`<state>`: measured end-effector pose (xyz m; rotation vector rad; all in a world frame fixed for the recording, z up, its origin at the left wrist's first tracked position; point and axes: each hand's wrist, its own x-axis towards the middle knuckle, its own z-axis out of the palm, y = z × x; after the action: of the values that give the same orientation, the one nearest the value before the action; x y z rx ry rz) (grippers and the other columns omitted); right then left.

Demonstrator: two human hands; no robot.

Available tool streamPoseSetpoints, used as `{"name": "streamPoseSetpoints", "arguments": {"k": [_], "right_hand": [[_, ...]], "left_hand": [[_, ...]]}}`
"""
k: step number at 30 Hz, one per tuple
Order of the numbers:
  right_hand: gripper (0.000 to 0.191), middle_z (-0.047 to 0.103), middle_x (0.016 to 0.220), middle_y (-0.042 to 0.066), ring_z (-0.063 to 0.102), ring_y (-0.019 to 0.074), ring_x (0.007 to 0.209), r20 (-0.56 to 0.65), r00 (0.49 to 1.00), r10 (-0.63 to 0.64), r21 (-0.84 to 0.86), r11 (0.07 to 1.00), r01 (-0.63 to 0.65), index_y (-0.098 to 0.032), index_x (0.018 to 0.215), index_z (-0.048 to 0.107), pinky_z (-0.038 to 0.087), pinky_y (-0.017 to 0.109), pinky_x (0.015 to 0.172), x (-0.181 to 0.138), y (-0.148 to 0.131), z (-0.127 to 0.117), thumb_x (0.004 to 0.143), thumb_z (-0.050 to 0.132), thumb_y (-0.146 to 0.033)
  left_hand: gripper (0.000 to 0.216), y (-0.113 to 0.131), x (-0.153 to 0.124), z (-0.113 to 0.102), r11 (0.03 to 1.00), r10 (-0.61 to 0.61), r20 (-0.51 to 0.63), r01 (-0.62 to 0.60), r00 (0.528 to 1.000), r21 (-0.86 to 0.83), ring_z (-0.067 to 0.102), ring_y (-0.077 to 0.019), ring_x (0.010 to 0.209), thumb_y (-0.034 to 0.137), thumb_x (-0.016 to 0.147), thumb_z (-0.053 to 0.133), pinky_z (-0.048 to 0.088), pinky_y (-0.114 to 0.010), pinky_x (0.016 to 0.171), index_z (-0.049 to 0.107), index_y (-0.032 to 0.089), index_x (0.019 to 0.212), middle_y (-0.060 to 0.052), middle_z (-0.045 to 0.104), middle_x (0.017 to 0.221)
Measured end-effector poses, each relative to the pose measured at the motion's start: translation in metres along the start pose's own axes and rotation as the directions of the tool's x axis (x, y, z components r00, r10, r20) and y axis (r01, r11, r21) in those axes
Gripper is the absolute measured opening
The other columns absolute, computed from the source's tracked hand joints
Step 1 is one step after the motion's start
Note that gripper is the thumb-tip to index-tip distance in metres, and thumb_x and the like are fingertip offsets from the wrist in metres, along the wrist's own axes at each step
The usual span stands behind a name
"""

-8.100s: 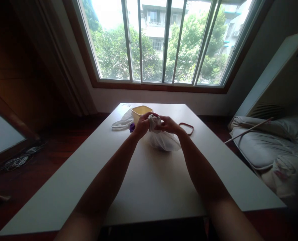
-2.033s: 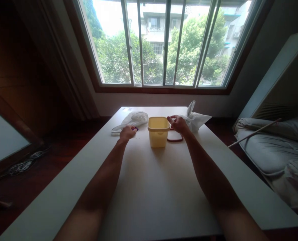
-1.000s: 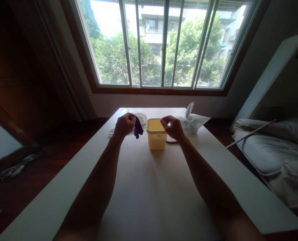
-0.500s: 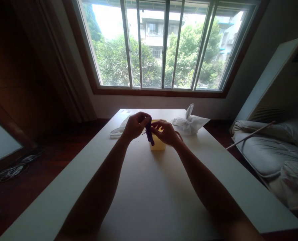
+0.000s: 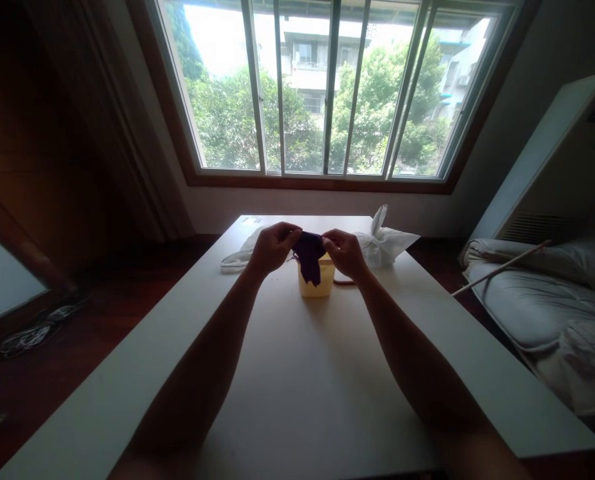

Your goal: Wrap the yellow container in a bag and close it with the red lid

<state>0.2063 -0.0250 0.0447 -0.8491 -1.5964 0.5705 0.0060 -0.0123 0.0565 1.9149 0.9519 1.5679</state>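
Stretched between my two hands hangs a limp, dark purple cloth-like piece (image 5: 311,259) with a ragged lower edge; its exact kind I cannot make out. My left hand (image 5: 273,249) pinches its upper left corner between thumb and fingers. The upper right corner is pinched by my right hand (image 5: 346,255). Just behind and below the piece stands a pale yellow container (image 5: 316,291), partly covered by it. Beside the container, a brown-edged flat thing (image 5: 344,281) lies partly hidden under my right hand.
A knotted white bag (image 5: 387,245) stands on the white table (image 5: 317,387) at the back right. Another pale bag (image 5: 235,264) lies behind my left hand. A stick (image 5: 500,268) leans by the folded bedding (image 5: 517,307) to the right. Windows fill the far wall.
My right hand has moved right and taken hold of the purple piece's corner. The piece, bunched and hanging narrow before, is now spread wide between both hands.
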Motion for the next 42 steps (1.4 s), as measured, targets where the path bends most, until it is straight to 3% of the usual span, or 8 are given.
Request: {"name": "streamPoseSetpoints", "arguments": {"k": [8, 18, 23, 27, 31, 35, 39, 42], "right_hand": [[0.027, 0.06, 0.063, -0.004, 0.049, 0.0103, 0.052, -0.013, 0.974, 0.226, 0.248, 0.944, -0.216, -0.02, 0.089, 0.063, 0.038, 0.022, 0.049, 0.001, 0.004, 0.009, 0.079, 0.064, -0.045], [0.066, 0.075, 0.094, 0.004, 0.07, 0.019, 0.073, 0.198, 0.904, 0.378, 0.441, 0.79, -0.427, -0.023, 0.122, 0.058, 0.059, 0.032, 0.066, 0.0, -0.01, -0.004, 0.063, 0.086, -0.037], [0.048, 0.067, 0.068, -0.001, 0.06, 0.0143, 0.054, 0.048, 0.896, 0.441, 0.382, 0.821, -0.424, -0.021, 0.12, 0.062, 0.051, 0.027, 0.051, 0.003, -0.001, 0.0, 0.075, 0.071, -0.036], [0.044, 0.062, 0.061, -0.004, 0.051, 0.0109, 0.046, -0.004, 0.902, 0.433, 0.383, 0.833, -0.398, -0.02, 0.115, 0.066, 0.043, 0.024, 0.045, 0.002, 0.0, 0.001, 0.074, 0.07, -0.036], [0.045, 0.074, 0.086, 0.004, 0.064, 0.0149, 0.069, 0.063, 0.946, 0.317, 0.331, 0.888, -0.32, -0.018, 0.105, 0.072, 0.053, 0.028, 0.063, 0.003, -0.002, -0.007, 0.065, 0.079, -0.035], [0.047, 0.075, 0.092, 0.007, 0.066, 0.0186, 0.078, 0.075, 0.982, 0.171, 0.124, 0.976, -0.179, -0.016, 0.106, 0.075, 0.056, 0.034, 0.074, 0.006, 0.004, -0.016, 0.061, 0.082, -0.027], [0.022, 0.07, 0.089, 0.007, 0.063, 0.0174, 0.075, 0.063, 0.997, 0.042, -0.133, 0.991, -0.033, -0.017, 0.087, 0.077, 0.055, 0.034, 0.072, 0.01, 0.011, -0.022, 0.072, 0.075, -0.033], [0.028, 0.066, 0.086, 0.006, 0.062, 0.0175, 0.078, 0.012, 1.0, 0.025, -0.107, 0.994, -0.024, -0.017, 0.076, 0.07, 0.053, 0.032, 0.07, 0.011, 0.011, -0.021, 0.075, 0.073, -0.045]], "left_hand": [[0.021, 0.002, -0.001, 0.007, 0.998, -0.068, -0.017, 0.068, 0.998, -0.015, 0.063, -0.0163, 0.072, 0.037, 0.084, 0.066, 0.051, -0.028, 0.068, 0.065, 0.016, 0.084, -0.003, 0.068, 0.075], [0.035, 0.002, -0.001, 0.013, 0.807, -0.471, 0.026, 0.443, 0.882, -0.392, 0.054, -0.0093, 0.048, 0.037, 0.086, 0.071, 0.047, -0.022, 0.048, 0.057, 0.016, 0.11, 0.003, 0.057, 0.065], [0.073, 0.004, -0.008, 0.007, 0.845, -0.278, 0.22, 0.347, 0.935, -0.406, 0.069, -0.0173, 0.079, 0.028, 0.066, 0.088, 0.059, -0.036, 0.075, 0.052, 0.02, 0.129, -0.003, 0.068, 0.089], [0.046, 0.003, -0.009, 0.009, 0.964, -0.168, 0.17, 0.198, 0.971, -0.177, 0.067, -0.0185, 0.083, 0.022, 0.06, 0.087, 0.057, -0.034, 0.078, 0.07, 0.017, 0.103, -0.005, 0.071, 0.091], [0.024, 0.004, -0.008, 0.009, 0.987, -0.147, 0.093, 0.14, 0.985, 0.083, 0.066, -0.0193, 0.075, 0.023, 0.07, 0.077, 0.054, -0.034, 0.075, 0.078, 0.017, 0.093, -0.005, 0.073, 0.083], [0.018, 0.004, -0.007, 0.007, 0.968, -0.079, 0.052, 0.064, 0.996, 0.243, 0.063, -0.0187, 0.071, 0.028, 0.077, 0.072, 0.053, -0.034, 0.072, 0.08, 0.019, 0.091, -0.006, 0.071, 0.083], [0.016, 0.0, -0.007, 0.005, 0.937, 0.044, -0.007, -0.039, 0.999, 0.347, 0.064, -0.0225, 0.089, 0.033, 0.077, 0.074, 0.054, -0.034, 0.077, 0.079, 0.021, 0.084, -0.008, 0.067, 0.097], [0.017, 0.002, -0.007, 0.006, 0.949, 0.03, 0.011, -0.032, 0.999, 0.312, 0.065, -0.0225, 0.09, 0.034, 0.08, 0.071, 0.053, -0.033, 0.076, 0.077, 0.02, 0.084, -0.008, 0.07, 0.097]]}}
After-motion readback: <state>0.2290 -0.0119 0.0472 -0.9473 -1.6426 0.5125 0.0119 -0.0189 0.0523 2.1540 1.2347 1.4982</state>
